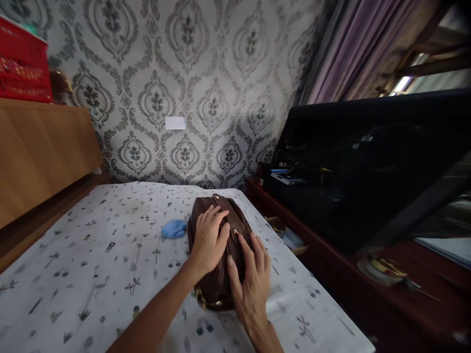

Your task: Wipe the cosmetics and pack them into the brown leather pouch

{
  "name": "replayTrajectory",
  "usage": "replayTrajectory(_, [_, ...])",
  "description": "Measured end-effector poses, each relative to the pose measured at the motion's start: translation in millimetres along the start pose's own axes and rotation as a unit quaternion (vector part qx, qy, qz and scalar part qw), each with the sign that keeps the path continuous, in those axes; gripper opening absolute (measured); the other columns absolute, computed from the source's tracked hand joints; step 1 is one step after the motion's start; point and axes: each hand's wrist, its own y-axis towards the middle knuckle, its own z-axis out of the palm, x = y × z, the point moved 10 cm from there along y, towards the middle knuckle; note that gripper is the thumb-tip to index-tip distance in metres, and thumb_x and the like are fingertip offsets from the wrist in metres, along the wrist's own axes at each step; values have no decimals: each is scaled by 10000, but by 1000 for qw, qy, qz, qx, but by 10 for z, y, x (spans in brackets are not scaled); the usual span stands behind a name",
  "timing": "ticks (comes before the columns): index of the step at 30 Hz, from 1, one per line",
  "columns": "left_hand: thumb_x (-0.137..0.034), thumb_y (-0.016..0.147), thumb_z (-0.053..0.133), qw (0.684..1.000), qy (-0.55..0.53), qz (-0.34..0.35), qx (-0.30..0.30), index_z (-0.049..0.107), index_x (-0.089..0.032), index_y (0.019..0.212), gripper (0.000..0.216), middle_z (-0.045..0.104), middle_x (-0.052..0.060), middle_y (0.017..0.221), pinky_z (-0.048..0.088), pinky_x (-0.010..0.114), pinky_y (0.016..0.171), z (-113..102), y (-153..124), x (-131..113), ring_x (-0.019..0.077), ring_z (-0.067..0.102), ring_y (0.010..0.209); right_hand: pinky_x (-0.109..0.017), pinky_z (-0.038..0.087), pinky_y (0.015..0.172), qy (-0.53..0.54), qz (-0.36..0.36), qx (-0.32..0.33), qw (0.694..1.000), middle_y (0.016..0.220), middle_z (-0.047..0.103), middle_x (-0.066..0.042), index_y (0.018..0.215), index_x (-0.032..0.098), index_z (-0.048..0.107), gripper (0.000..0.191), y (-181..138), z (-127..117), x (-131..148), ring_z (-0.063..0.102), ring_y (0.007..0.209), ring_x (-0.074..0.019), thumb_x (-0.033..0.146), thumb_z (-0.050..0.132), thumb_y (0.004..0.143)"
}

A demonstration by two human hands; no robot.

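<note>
A dark brown leather bag (pixel 217 279) with gold-coloured zips and round metal studs lies on the patterned white sheet (pixel 121 274). Across its upper left part rests my left hand (pixel 210 238), fingers stretched over the leather near a strap. My right hand (pixel 253 279) lies along the bag's right side, fingers extended and touching the strap by a stud. Neither hand is wrapped round anything. Just left of the bag sits a crumpled blue cloth (pixel 174 229). Much of the bag's top is hidden beneath both hands.
At the right, a large black television (pixel 368 162) stands on a dark red cabinet (pixel 331 260) with a partly open drawer (pixel 298 249). A wooden headboard-like unit (pixel 47 157) on the left carries a red basket (pixel 24 66). Patterned wallpaper covers the wall behind.
</note>
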Motion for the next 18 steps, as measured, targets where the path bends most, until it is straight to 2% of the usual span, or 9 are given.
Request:
replayTrajectory(4, [-292, 992, 404, 999, 12, 4, -35, 576, -182, 1291, 363, 565, 133, 1418, 316, 492, 1202, -98, 192, 207, 251, 444, 1399, -588, 426, 1050, 22, 9, 3, 1000, 1436, 472, -139, 1428, 259, 457, 470, 48, -34, -33, 443, 1317, -332, 376, 492, 974])
replayTrajectory(6, [-289, 974, 433, 999, 26, -5, -34, 574, -174, 1289, 363, 570, 146, 1402, 328, 507, 1192, -93, 310, 343, 265, 472, 1370, -583, 437, 1036, 42, 17, 16, 999, 1383, 513, -142, 1408, 250, 481, 494, 125, -44, -95, 476, 1278, -333, 426, 526, 949])
replayTrajectory(9, [-291, 966, 452, 999, 33, -18, -39, 585, -204, 1276, 348, 579, 129, 1399, 343, 533, 1177, -75, 428, 488, 275, 460, 1381, -581, 434, 1047, 65, 31, 78, 994, 1371, 539, -148, 1372, 237, 532, 530, 293, 50, -233, 492, 1272, -340, 499, 564, 912])
replayTrajectory(13, [-303, 976, 437, 998, 40, -15, -46, 608, -206, 1252, 339, 576, 124, 1404, 328, 540, 1186, -31, 448, 522, 283, 420, 1416, -562, 409, 1099, 91, 51, 172, 980, 1445, 511, -161, 1382, 216, 540, 628, 504, 299, -379, 463, 1357, -342, 561, 611, 862])
replayTrajectory(18, [-283, 978, 414, 998, 56, -15, -38, 622, -184, 1241, 350, 569, 139, 1403, 322, 535, 1190, 16, 454, 522, 290, 415, 1417, -540, 434, 1088, 76, 43, 193, 977, 1435, 546, -160, 1400, 214, 528, 706, 632, 434, -371, 506, 1339, -341, 589, 658, 816])
